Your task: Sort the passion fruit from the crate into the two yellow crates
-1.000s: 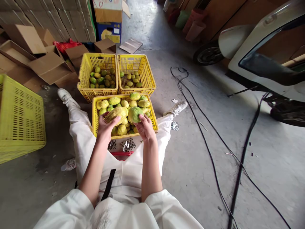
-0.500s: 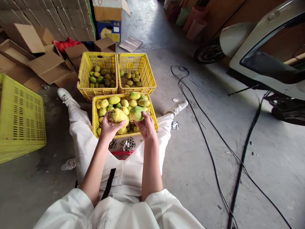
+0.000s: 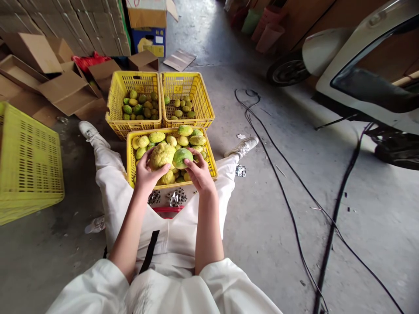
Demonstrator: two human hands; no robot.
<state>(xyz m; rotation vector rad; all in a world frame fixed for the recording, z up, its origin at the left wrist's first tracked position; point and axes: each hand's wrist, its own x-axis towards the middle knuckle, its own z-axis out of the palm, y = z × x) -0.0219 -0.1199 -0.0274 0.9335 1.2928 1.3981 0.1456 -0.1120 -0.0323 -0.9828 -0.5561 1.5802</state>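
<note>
I sit on the floor with my legs spread around a yellow crate (image 3: 130, 153) full of green-yellow fruits. My left hand (image 3: 146, 174) grips a large bumpy yellow fruit (image 3: 162, 155) above the crate. My right hand (image 3: 197, 173) holds a smaller green fruit (image 3: 182, 157) right beside it, the two fruits almost touching. Behind this crate stand two more yellow crates side by side: the left one (image 3: 115, 97) holds many small fruits, the right one (image 3: 203, 99) only a few.
A yellow crate (image 3: 29, 161) lies overturned at my left. Flattened and open cardboard boxes (image 3: 65, 87) pile up at the back left. Black cables (image 3: 288, 205) run across the concrete floor on the right, near a white vehicle (image 3: 360, 61). Crumpled foil bits (image 3: 176, 197) lie between my legs.
Both hands have turned their fruits: the yellow one now stands more upright and rounder in my left hand, and the green one has shifted left toward it.
</note>
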